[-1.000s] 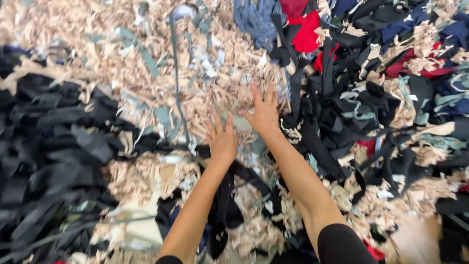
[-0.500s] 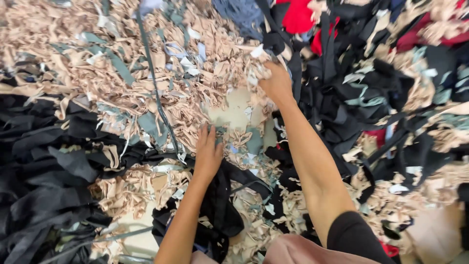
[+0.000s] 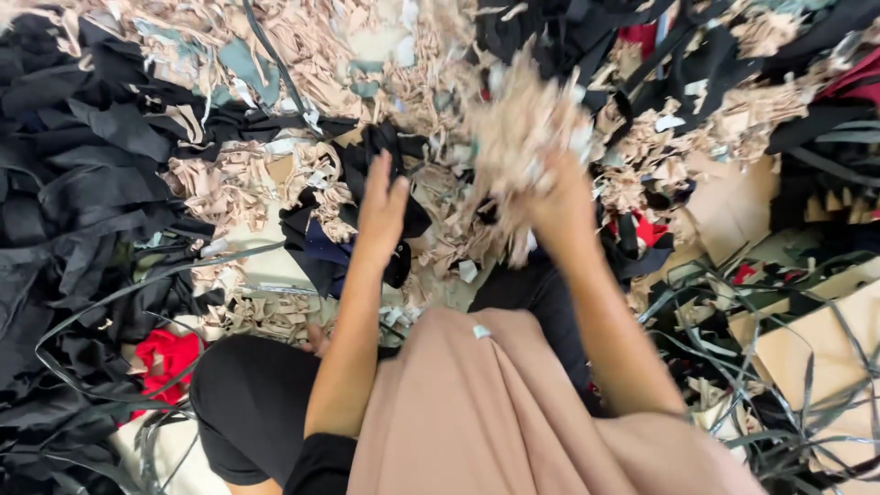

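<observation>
View from above of a seated person sorting fabric offcuts on the floor. The right hand (image 3: 561,197) is closed around a bunch of beige fabric scraps (image 3: 524,124), lifted clear of the heap and held in front of the person, above the lap; the bunch is blurred, so single pieces cannot be told apart. The left hand (image 3: 380,206) is open, fingers spread and pointing away from the body, holding nothing; it hangs just above a dark navy and black piece of cloth (image 3: 316,243) and stands near the lifted bunch without touching it. Both forearms are bare and reach forward over a tan garment (image 3: 486,412) that covers the lap, with a black-clad knee (image 3: 243,403) to the left. Loose beige scraps (image 3: 225,183) lie spread across the middle of the floor. A mass of black fabric strips (image 3: 73,183) fills the left side, with a red scrap (image 3: 165,356) lying among them near the knee. At the right edge lie sheets of brown cardboard (image 3: 807,344), crossed by thin dark strips (image 3: 733,321).
</observation>
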